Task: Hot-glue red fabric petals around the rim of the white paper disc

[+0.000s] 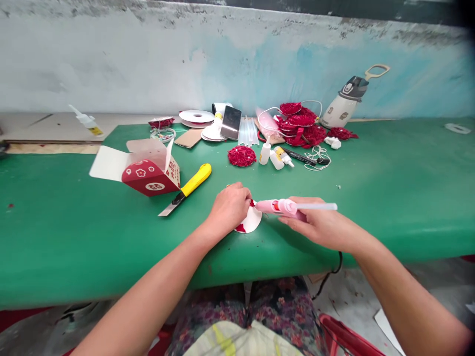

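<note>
A pink hot glue gun [276, 206] is gripped in my right hand [315, 222], with a clear glue stick [321, 206] poking out of its back end. Its nozzle points left and meets a bit of red fabric [252, 202] at the rim of a white disc [253, 220]. My left hand [232, 205] rests over the disc's left side, its fingers closed on the red fabric, and hides part of the disc. More red fabric shows at the disc's lower left edge.
Left of my hands lie a yellow-handled knife [196, 180] and an open red box [148, 175]. Beyond are a red rosette [242, 156], small glue bottles [264, 152], a phone [230, 122], glue sticks [248, 131], piled red rosettes [302, 123] and a water bottle [343, 104].
</note>
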The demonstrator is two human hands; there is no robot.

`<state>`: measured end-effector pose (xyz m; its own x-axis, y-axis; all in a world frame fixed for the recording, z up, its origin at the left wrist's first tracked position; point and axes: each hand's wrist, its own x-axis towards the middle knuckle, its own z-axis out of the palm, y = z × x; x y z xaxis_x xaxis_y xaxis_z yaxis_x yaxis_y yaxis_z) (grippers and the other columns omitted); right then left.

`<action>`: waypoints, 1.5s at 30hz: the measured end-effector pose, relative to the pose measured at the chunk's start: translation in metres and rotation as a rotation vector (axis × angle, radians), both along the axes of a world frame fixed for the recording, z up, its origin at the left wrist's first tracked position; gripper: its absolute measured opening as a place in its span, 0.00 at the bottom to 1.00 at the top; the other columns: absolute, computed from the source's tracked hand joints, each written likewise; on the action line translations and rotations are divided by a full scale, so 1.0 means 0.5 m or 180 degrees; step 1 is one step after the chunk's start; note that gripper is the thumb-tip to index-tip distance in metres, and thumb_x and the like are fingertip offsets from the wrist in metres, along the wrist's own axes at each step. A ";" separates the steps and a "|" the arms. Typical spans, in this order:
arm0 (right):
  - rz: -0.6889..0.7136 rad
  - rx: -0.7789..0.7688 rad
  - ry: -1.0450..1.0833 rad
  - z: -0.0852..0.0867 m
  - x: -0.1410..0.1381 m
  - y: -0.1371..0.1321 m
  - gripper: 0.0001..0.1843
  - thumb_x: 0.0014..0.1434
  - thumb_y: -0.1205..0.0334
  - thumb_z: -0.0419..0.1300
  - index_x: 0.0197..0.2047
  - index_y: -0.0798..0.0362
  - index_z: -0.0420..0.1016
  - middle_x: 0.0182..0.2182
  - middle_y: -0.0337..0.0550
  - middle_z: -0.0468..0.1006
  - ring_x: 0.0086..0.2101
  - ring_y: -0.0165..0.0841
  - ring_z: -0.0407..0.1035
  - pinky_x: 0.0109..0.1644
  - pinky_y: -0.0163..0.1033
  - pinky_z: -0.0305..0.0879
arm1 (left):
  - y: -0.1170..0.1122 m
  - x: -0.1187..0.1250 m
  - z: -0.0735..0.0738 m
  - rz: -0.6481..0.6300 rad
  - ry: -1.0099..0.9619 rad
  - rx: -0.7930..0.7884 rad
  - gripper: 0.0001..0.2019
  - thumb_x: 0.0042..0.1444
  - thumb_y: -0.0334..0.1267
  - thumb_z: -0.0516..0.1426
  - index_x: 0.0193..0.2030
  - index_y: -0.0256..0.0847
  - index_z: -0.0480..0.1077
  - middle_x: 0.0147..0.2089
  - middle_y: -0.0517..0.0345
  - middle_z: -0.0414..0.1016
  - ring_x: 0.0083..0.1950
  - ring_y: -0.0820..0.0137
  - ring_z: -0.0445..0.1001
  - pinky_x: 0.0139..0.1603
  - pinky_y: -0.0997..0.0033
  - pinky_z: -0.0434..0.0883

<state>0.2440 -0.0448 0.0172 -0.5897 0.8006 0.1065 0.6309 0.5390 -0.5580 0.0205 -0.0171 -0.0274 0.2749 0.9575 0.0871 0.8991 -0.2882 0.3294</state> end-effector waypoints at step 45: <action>-0.0600 0.0108 0.0440 -0.069 -0.026 -0.052 0.10 0.64 0.63 0.55 0.30 0.52 0.63 0.28 0.38 0.66 0.28 0.32 0.61 0.33 0.37 0.56 | -0.003 -0.012 0.003 -0.0249 -0.0321 0.0019 0.12 0.57 0.31 0.52 0.36 0.40 0.78 0.37 0.52 0.75 0.39 0.64 0.74 0.45 0.65 0.69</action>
